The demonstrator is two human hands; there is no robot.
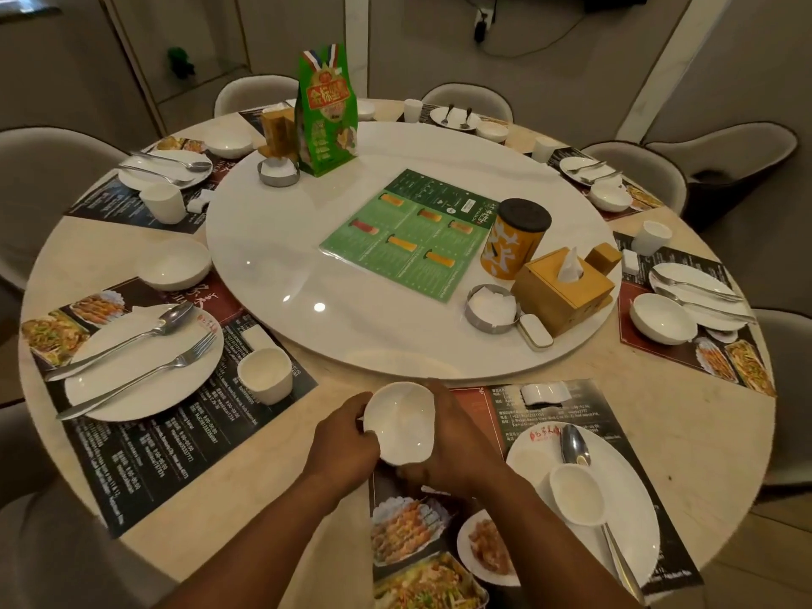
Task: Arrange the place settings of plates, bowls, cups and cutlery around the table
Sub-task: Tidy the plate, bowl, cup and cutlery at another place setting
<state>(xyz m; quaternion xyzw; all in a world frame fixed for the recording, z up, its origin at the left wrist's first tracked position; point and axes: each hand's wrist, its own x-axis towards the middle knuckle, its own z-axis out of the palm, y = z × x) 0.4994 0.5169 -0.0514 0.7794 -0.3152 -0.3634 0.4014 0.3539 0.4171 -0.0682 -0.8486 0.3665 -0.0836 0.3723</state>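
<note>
Beige round table [703,432] fills my view, with a white turntable [285,239] in its middle and grey chairs [44,169] around it. At the near edge I see both hands on a white bowl [402,421]. The left hand [340,437] grips its left rim with curled fingers, and the right hand [457,441] wraps its right side and base. The bowl is tilted, its opening toward me, between the turntable's near edge and the left end of the near mat [567,410]. I cannot tell whether it touches the table.

On that mat, to the right, a plate [632,512] carries a cup [575,494] and a spoon [574,446], the cup hiding part of the spoon's handle. The left setting has a left plate [132,397] with cutlery [145,379] laid across it, a left cup [266,373] just right of it, and a left bowl [173,263] farther off. On the turntable are a green menu [408,232], a tissue box [562,287] and a green bag [325,112].
</note>
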